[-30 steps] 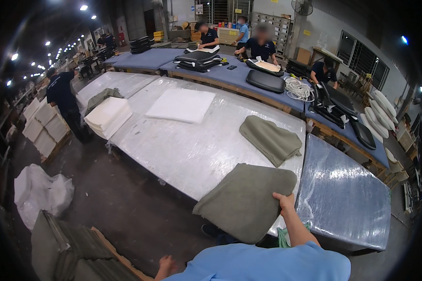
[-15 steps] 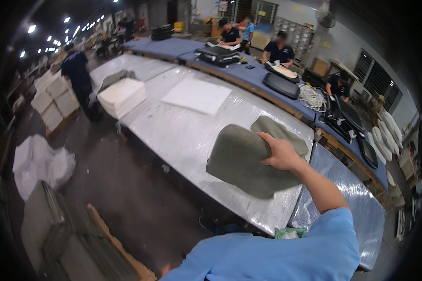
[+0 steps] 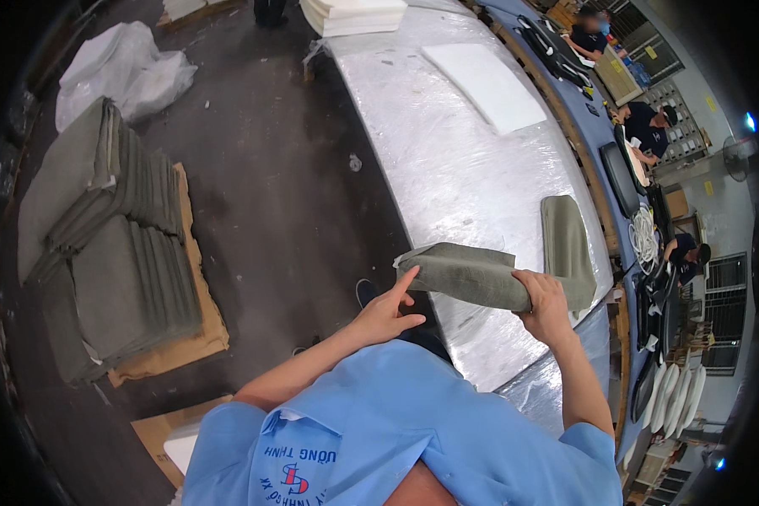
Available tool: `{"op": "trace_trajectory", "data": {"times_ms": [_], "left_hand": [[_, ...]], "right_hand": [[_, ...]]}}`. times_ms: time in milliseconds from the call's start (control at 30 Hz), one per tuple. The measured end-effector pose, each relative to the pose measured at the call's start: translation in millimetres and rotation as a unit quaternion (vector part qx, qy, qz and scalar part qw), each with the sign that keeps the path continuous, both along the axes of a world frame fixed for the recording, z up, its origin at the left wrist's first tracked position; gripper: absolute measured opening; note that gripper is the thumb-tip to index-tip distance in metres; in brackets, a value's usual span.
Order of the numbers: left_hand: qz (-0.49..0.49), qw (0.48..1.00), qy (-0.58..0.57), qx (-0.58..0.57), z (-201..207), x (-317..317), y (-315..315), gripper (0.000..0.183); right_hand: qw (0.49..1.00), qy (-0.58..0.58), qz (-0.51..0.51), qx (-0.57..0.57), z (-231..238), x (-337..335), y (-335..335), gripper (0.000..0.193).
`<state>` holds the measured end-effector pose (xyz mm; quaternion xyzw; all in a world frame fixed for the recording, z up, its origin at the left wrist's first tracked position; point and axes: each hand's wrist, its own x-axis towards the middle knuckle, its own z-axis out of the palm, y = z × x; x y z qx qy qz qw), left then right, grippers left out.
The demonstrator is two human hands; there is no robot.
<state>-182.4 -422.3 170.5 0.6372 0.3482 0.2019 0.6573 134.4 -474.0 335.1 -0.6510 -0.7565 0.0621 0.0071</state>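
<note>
A grey-green fabric piece (image 3: 468, 277), folded over, hangs in front of me above the near edge of the plastic-covered table (image 3: 447, 177). My right hand (image 3: 546, 308) grips its right end, thumb below and fingers over the top. At its left end, my left hand (image 3: 390, 314) has the index finger against the cloth near a small white edge, with the thumb spread away. Another grey-green fabric piece (image 3: 567, 240) lies on the table just beyond my right hand, partly covered by the held one.
Stacks of folded grey-green fabric (image 3: 135, 270) sit on cardboard (image 3: 215, 325) at the left. Beyond them is a clear plastic bundle (image 3: 122, 72). A white sheet (image 3: 489, 84) and a white stack (image 3: 354, 17) lie farther along the table. Co-workers (image 3: 649, 126) work at a blue table (image 3: 594, 135) on the right.
My view has swung left and down. The fabric piece has been lifted from the table and brought nearer, separating from the other piece. My left hand has come up to its left end.
</note>
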Motion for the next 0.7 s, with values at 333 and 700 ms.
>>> {"op": "trace_trajectory", "data": {"times_ms": [333, 700], "left_hand": [[0.061, 0.992, 0.065, 0.086, -48.8, 55.4, 34.1, 0.090], [0.100, 0.994, -0.005, 0.051, -79.2, 69.4, 39.9, 0.085]], "right_hand": [[0.952, 0.185, -0.025, -0.242, 24.8, 4.7, 73.4, 0.072], [0.859, 0.071, 0.378, -0.337, -237.4, -50.6, 244.5, 0.043]]}}
